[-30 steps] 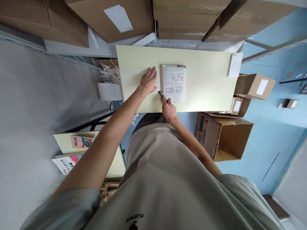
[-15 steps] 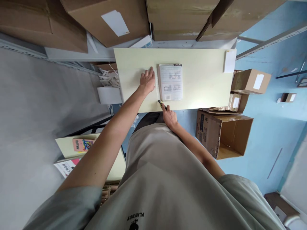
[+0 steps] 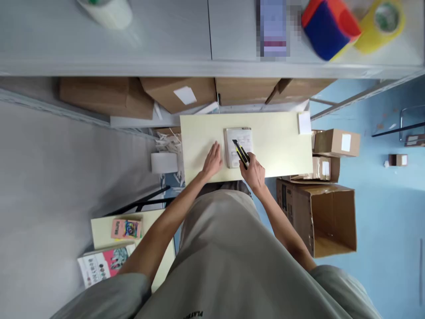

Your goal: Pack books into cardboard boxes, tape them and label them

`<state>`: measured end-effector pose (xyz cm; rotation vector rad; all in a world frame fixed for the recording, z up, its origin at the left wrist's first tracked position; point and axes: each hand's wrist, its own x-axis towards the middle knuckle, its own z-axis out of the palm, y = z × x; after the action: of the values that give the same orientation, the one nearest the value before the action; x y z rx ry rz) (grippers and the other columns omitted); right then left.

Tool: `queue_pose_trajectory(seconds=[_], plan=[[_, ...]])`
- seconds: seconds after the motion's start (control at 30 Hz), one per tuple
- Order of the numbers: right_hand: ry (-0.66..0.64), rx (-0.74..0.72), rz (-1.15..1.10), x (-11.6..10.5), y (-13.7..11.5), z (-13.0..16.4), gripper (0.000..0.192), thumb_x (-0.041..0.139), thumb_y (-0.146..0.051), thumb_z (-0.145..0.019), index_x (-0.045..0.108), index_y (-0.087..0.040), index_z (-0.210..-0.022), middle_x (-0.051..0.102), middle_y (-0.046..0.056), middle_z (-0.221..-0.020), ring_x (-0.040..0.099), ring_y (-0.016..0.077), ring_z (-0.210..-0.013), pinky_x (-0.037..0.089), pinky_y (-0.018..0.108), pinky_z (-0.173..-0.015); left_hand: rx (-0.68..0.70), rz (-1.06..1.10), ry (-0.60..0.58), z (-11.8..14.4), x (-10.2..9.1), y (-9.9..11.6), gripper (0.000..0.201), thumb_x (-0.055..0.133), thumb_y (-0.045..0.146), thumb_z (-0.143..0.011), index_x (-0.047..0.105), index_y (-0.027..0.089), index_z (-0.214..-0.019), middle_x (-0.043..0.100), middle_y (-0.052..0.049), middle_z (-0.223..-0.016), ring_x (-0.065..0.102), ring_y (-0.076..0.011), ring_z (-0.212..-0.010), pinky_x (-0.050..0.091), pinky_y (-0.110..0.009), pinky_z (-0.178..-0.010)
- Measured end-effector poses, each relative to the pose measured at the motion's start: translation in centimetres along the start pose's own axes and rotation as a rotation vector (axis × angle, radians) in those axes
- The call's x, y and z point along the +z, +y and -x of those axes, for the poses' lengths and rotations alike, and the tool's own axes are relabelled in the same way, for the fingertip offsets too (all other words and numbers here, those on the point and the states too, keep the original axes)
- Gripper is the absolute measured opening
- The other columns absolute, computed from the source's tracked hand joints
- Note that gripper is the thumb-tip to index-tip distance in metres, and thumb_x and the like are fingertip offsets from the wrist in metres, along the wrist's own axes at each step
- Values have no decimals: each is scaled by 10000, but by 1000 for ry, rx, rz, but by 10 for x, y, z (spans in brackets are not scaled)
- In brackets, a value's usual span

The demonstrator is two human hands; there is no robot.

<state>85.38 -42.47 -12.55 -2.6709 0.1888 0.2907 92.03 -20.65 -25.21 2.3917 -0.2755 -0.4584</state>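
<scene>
Up from the table's near edge comes my right hand [image 3: 254, 173], and with it the utility knife [image 3: 245, 156], which half a second ago pointed past the book's near left corner and now stands across the book [image 3: 231, 153] in my view. My right fingers are curled round the black and yellow handle, clamped on it, with the dark blade end aimed away from me and a little to the left; whether it touches the cover I cannot tell. My left hand [image 3: 212, 163] has slid nearer to me along the book's left side; its fingers, a little spread before, now lie nearly together and straight, gripping nothing, just beside the book. Printed side up, the book keeps its place, left of the middle of the pale yellow table [image 3: 279, 144]. At the table's far right corner the white pad [image 3: 304, 123] sits as it did. Beyond, my view has tipped upward: a grey shelf [image 3: 159, 40] now fills the top, bearing a yellow tape roll [image 3: 368, 33] and a red and blue object [image 3: 327, 33], with the cardboard boxes [image 3: 249, 91] below it. Down to my right, the large open carton [image 3: 297, 210] stands where it stood.
</scene>
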Motion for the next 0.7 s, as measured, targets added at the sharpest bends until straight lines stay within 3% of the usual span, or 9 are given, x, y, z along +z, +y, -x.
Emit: queue_pose_trajectory(seconds=[0.1, 0.23, 0.33, 0.43, 0.57, 0.63, 0.7], plan=[[203, -153, -53, -27, -22, -48, 493, 495, -522, -1225, 621, -158, -1533, 850, 219, -1320, 853, 338, -1113, 686, 416, -940, 207, 19, 185, -9, -29, 26, 835, 613, 296, -1097, 331, 57, -1846, 385, -323, -1922, 340, -392, -1851, 326, -646, -1511], [433, -337, -65, -82, -75, -130, 537, 410, -532, -1258, 581, -186, -1632, 699, 249, -1559, 794, 348, -1303, 691, 445, -1014, 454, 49, 464, -62, -105, 83, 726, 484, 338, -1207, 275, 193, -1888, 383, -215, -1956, 305, -315, -1869, 289, -585, -1538], [460, -375, -19, -117, -118, -198, 544, 344, -480, -1277, 549, -189, -1688, 649, 237, -1569, 769, 349, -1332, 676, 468, -1065, 534, 68, 598, -108, -165, 118, 703, 492, 376, -1224, 296, 217, -1880, 410, -194, -1946, 312, -315, -1866, 255, -558, -1550], [437, -385, 19, -134, -150, -259, 512, 324, -411, -1287, 571, -144, -1648, 676, 231, -1505, 756, 345, -1330, 645, 508, -1129, 521, 67, 656, -134, -204, 136, 702, 506, 428, -1232, 314, 224, -1875, 412, -185, -1946, 325, -319, -1860, 236, -549, -1556], [402, -413, 26, -141, -174, -315, 480, 325, -344, -1287, 617, -67, -1549, 702, 257, -1445, 708, 368, -1397, 578, 598, -1217, 443, 35, 626, -131, -221, 146, 706, 502, 406, -1227, 306, 246, -1886, 402, -161, -1953, 309, -322, -1864, 244, -550, -1555], [386, -415, 43, -143, -177, -320, 482, 341, -337, -1282, 611, -54, -1563, 684, 277, -1486, 664, 392, -1454, 532, 647, -1258, 429, 32, 619, -120, -214, 144, 689, 496, 359, -1221, 325, 251, -1880, 418, -153, -1942, 333, -313, -1853, 269, -531, -1549], [399, -426, 61, -140, -172, -307, 500, 359, -359, -1278, 586, -81, -1627, 643, 279, -1570, 614, 408, -1505, 499, 662, -1285, 401, 62, 610, -108, -197, 133, 660, 497, 326, -1217, 370, 258, -1861, 467, -151, -1905, 394, -308, -1822, 320, -520, -1529]])
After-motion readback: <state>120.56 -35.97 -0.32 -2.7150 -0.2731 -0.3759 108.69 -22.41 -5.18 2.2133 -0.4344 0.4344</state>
